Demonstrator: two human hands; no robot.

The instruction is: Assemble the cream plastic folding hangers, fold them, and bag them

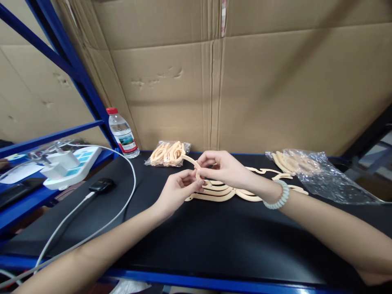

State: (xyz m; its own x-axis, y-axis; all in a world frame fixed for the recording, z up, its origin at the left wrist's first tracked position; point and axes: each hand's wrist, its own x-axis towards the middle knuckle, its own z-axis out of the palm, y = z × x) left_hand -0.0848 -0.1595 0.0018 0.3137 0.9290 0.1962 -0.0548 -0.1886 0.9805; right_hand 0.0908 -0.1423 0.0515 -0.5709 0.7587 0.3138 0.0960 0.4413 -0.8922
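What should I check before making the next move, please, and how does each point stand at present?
1. Curved beige piece held: ok, pinched by the left hand and right hand.
2. Any joint at the fingertips fully seated: cannot tell, the fingers hide it.
3. Loose beige pieces within reach: ok, they lie on the tabletop just beneath the hands.
4. Tabletop free of cables: not ok, a white cable loops over its left side.
5. Bottle capped: ok, red cap on.
6. Right plastic bag sealed: cannot tell.

Single head-worn view, facing forward and down over black tabletop (214, 241).
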